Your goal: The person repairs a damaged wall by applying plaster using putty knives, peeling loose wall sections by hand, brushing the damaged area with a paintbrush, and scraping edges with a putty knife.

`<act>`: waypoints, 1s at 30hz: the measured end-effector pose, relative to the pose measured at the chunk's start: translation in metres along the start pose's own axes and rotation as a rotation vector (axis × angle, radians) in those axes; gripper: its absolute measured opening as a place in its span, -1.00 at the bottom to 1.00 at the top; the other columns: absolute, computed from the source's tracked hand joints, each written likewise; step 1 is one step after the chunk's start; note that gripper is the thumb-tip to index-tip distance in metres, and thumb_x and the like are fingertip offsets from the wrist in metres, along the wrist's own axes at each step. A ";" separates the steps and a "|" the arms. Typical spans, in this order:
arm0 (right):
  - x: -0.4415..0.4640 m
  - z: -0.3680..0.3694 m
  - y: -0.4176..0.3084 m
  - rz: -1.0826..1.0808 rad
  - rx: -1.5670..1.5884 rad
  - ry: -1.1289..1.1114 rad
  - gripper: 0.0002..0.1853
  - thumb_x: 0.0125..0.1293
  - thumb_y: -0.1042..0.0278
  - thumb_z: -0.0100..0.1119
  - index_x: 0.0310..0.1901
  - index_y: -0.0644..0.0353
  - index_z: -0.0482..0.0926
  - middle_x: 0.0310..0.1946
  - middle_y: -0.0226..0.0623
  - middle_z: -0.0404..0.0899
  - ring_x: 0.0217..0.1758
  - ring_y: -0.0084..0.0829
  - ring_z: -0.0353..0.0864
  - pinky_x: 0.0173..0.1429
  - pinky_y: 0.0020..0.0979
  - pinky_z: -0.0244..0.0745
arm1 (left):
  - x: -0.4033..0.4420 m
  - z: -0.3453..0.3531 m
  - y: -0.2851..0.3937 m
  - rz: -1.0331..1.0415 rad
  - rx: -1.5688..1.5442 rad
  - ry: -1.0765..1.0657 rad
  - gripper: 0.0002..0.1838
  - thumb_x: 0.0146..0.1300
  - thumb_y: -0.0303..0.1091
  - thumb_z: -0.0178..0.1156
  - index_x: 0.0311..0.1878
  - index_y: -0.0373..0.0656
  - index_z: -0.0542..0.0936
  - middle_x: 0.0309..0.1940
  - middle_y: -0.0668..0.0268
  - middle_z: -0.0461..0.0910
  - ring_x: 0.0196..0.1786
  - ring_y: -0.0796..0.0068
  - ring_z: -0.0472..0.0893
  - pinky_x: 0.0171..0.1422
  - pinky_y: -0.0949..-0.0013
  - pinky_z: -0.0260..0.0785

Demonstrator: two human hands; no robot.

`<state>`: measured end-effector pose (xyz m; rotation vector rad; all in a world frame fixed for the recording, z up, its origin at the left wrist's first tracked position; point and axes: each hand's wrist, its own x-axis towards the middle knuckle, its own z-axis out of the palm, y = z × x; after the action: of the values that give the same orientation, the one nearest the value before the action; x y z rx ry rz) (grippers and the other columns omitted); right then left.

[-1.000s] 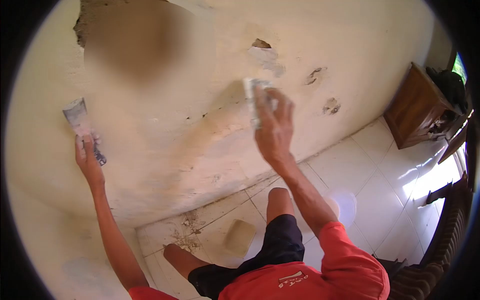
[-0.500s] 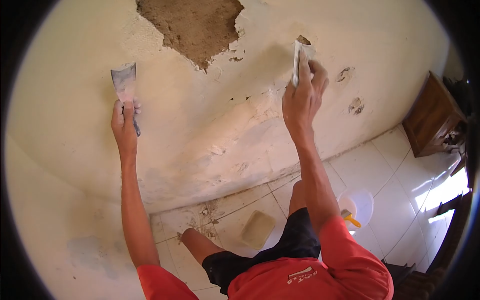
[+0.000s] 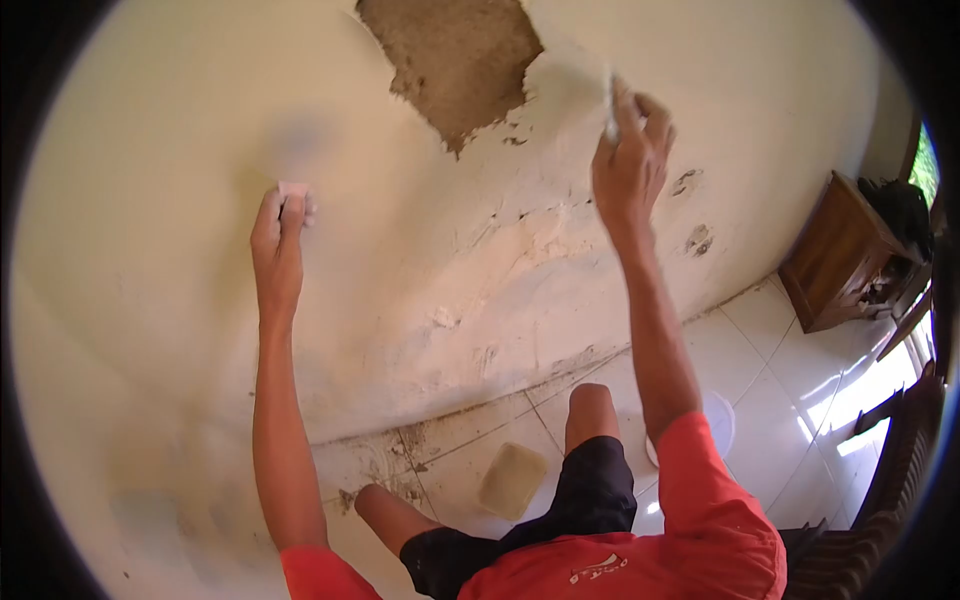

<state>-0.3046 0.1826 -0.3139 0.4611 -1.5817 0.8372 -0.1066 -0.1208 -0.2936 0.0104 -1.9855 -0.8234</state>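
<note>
My left hand is closed around a putty knife held upright in front of the plastered wall. Its blade is smeared by motion. Higher and to the right, my right hand grips a flat whitish spreader, seen nearly edge-on against the wall. Whether its edge touches the plaster is hard to tell. Between the hands, a large broken patch bares brown material under the plaster. Two small damaged spots lie below and right of my right hand.
A beige rectangular container sits on the tiled floor near my knees. A pale round tub is partly behind my right arm. At the far right stands a wooden cabinet. Crumbs of debris lie along the wall's foot.
The view has turned, so the large broken patch sits further right. Both hands still hold their tools. The small hole by my right hand and the yellow-handled brush at the tub are hidden now.
</note>
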 end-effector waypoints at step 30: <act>-0.079 0.014 -0.015 -0.082 -0.073 -0.076 -0.27 0.12 0.81 0.13 0.32 -0.10 0.52 0.08 -0.21 0.51 0.05 -0.30 0.47 -0.13 -0.42 0.58 | 0.004 -0.005 -0.010 0.028 -0.015 -0.071 -0.68 0.52 -0.17 0.02 -0.12 -0.29 0.55 -0.34 0.37 0.57 -0.27 0.59 0.42 -0.06 0.48 0.31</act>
<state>-0.2884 0.1498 -0.3863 0.5076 -1.6461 0.7045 -0.1083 -0.1320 -0.2941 -0.0560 -2.0413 -0.8301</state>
